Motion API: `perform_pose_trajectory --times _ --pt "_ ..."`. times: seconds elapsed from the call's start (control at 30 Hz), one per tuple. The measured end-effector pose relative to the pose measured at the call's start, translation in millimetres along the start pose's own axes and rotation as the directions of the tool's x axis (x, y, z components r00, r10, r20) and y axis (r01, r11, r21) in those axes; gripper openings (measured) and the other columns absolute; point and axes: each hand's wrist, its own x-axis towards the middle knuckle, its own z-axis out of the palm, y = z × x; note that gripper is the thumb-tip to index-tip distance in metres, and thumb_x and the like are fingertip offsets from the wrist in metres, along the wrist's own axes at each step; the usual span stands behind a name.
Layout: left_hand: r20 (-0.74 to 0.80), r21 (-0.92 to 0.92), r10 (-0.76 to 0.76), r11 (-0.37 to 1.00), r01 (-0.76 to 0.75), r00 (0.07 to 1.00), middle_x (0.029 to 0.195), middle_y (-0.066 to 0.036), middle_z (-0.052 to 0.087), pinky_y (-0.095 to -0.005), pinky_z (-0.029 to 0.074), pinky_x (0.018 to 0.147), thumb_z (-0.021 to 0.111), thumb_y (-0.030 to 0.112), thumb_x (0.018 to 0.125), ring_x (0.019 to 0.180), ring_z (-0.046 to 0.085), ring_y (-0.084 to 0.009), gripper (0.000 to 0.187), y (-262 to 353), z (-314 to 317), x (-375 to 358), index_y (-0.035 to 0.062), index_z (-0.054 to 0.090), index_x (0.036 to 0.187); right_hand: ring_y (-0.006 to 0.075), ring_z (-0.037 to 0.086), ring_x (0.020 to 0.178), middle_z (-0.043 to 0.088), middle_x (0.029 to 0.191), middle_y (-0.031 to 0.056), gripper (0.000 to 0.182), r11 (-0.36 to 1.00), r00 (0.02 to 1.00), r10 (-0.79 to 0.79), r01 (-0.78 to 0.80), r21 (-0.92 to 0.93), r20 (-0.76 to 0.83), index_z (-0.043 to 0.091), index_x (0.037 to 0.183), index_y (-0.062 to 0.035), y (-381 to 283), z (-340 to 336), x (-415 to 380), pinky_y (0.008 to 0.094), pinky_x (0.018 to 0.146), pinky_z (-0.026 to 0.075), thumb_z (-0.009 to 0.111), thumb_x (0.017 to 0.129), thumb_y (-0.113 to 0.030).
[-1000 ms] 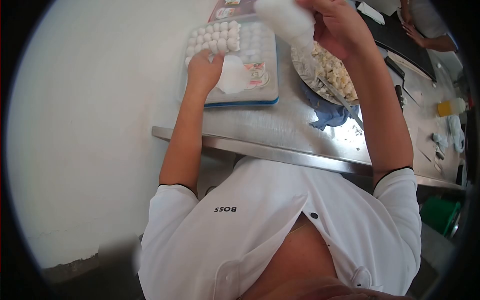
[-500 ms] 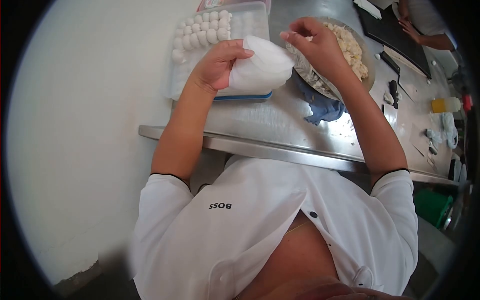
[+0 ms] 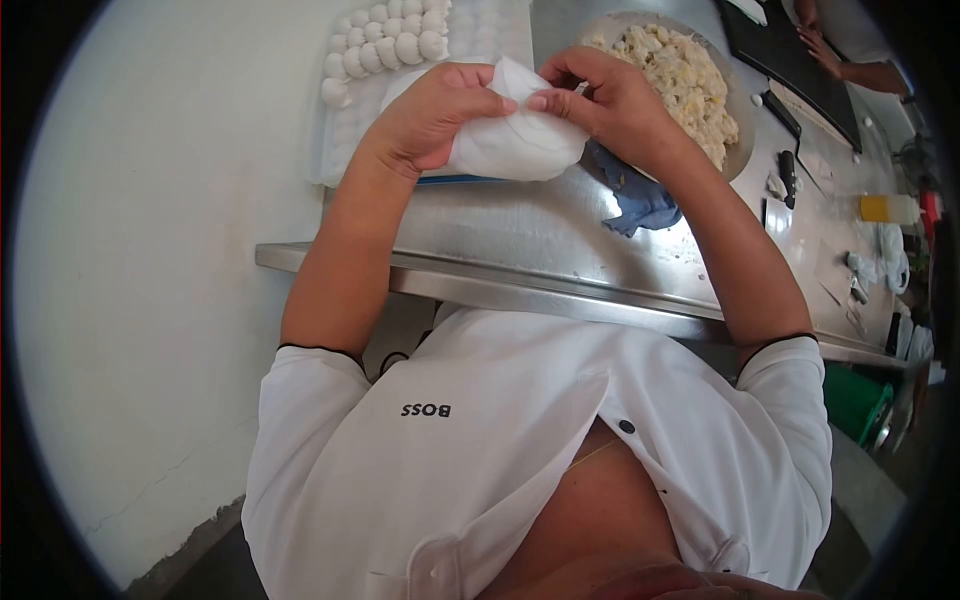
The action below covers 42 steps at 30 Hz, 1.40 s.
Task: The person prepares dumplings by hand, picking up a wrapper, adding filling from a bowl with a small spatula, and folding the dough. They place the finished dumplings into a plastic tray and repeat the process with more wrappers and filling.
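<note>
A soft white bundle (image 3: 515, 148), which looks like thin wrappers or cloth, is held between my two hands above the near edge of the tray. My left hand (image 3: 437, 112) grips its left side, thumb on top. The thumb and fingers of my right hand (image 3: 603, 103) pinch its upper right edge. Behind the bundle, a translucent tray (image 3: 490, 35) carries rows of round white balls (image 3: 392, 38). To the right stands a round metal bowl (image 3: 742, 150) of chunky pale yellow mixture (image 3: 680, 90).
A blue cloth (image 3: 640, 205) lies against the bowl on the steel table (image 3: 500, 235). Farther right are a black board (image 3: 790, 70), knives (image 3: 787, 180), a yellow bottle (image 3: 888, 209) and plastic bags. Another person's hand (image 3: 822, 52) is at the top right. A green bin (image 3: 858, 402) stands below.
My right hand has moved left from the bowl's edge and now pinches the white bundle. The clear film seen over the bowl's left side no longer shows. The view has shifted slightly.
</note>
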Motion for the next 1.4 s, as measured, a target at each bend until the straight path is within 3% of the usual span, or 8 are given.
perform_pose_trajectory --times 0.27,0.4,0.57,0.77,1.0,1.23,1.33,1.4 --pt "-0.029 0.051 -0.016 0.999 0.018 0.999 0.104 -0.013 0.068 -0.0304 0.053 0.083 0.059 0.006 0.086 0.091 0.067 -0.0192 0.031 -1.7 -2.4 0.8 -0.0071 0.061 0.114 0.0168 0.06 0.074 0.067 0.085 0.0097 0.028 0.997 0.991 0.034 -0.025 0.072 -0.126 0.069 0.099 0.0005 7.7 11.2 -1.8 0.031 0.07 0.049 0.065 0.09 -0.026" --pt "-0.051 0.13 -0.002 0.992 0.009 0.999 0.103 -0.013 0.068 -0.0303 0.053 0.082 0.062 0.011 0.087 0.091 0.067 -0.0188 0.032 5.3 0.5 -3.7 -0.0064 0.062 0.114 0.0144 0.059 0.073 0.067 0.085 0.0076 0.029 0.99 0.998 0.068 -0.068 0.126 0.006 0.069 0.103 -0.001 4.9 10.0 0.2 0.0307 0.068 0.049 0.066 0.09 -0.026" --pt "-0.09 0.172 -0.042 0.984 0.057 0.995 0.103 -0.012 0.069 -0.0301 0.054 0.081 0.065 0.016 0.088 0.091 0.067 -0.0186 0.034 14.0 -4.7 -9.4 -0.0066 0.063 0.114 0.0141 0.06 0.073 0.067 0.09 0.0071 0.028 0.761 0.905 0.418 -0.398 0.512 0.082 0.067 0.101 0.0006 17.9 7.0 21.3 0.0302 0.068 0.05 0.067 0.09 -0.024" --pt "-0.31 0.299 0.017 0.951 0.081 0.951 0.103 -0.01 0.068 -0.0308 0.052 0.084 0.065 0.017 0.088 0.092 0.065 -0.0176 0.035 31.1 -29.8 -20.1 -0.0071 0.062 0.114 0.0159 0.06 0.082 0.063 0.093 0.0059 0.022 0.623 0.864 0.496 -0.419 0.661 0.08 0.06 0.103 -0.0025 32.1 3.6 64.9 0.0306 0.071 0.05 0.06 0.095 -0.023" --pt "-0.668 0.456 0.102 0.839 0.297 0.737 0.099 -0.012 0.068 -0.0312 0.051 0.077 0.061 0.016 0.084 0.09 0.065 -0.0196 0.032 39.2 -56.2 -24.2 -0.0054 0.062 0.108 0.017 0.06 0.08 0.062 0.092 0.0054 0.02 0.594 0.799 0.593 -0.516 0.617 0.098 0.059 0.105 -0.0061 67.0 10.2 81.1 0.0331 0.067 0.05 0.056 0.096 -0.024" --pt "-0.401 0.162 0.133 0.984 -0.073 0.906 0.101 -0.013 0.066 -0.0346 0.053 0.081 0.062 0.012 0.087 0.093 0.065 -0.0218 0.028 31.5 -58.5 -22.2 -0.0058 0.06 0.109 0.0174 0.061 0.079 0.063 0.092 0.0041 0.028 0.457 0.765 0.622 -0.526 0.717 0.165 0.06 0.104 -0.0089 57.0 1.1 65.3 0.0351 0.068 0.05 0.06 0.092 -0.034" --pt "-0.244 0.054 0.154 0.988 -0.145 0.958 0.103 -0.013 0.066 -0.0349 0.053 0.085 0.06 0.009 0.087 0.094 0.065 -0.0225 0.028 28.6 -50.5 -20.5 -0.0077 0.059 0.11 0.0183 0.061 0.081 0.064 0.094 0.0049 0.031 0.501 0.736 0.67 -0.543 0.674 0.095 0.062 0.104 -0.0072 52.4 1.7 66.9 0.0336 0.071 0.049 0.063 0.089 -0.034" --pt "-0.218 0.02 0.157 0.988 -0.156 0.963 0.104 -0.014 0.066 -0.0346 0.053 0.086 0.059 0.007 0.087 0.095 0.065 -0.0224 0.029 27.1 -40.7 -21.8 -0.0086 0.059 0.111 0.0238 0.063 0.086 0.064 0.093 0.0117 0.04 0.897 0.884 0.404 -0.433 -0.089 -0.236 0.065 0.098 -0.0018 45.5 4.2 62.4 0.0369 0.073 0.051 0.069 0.083 -0.039"
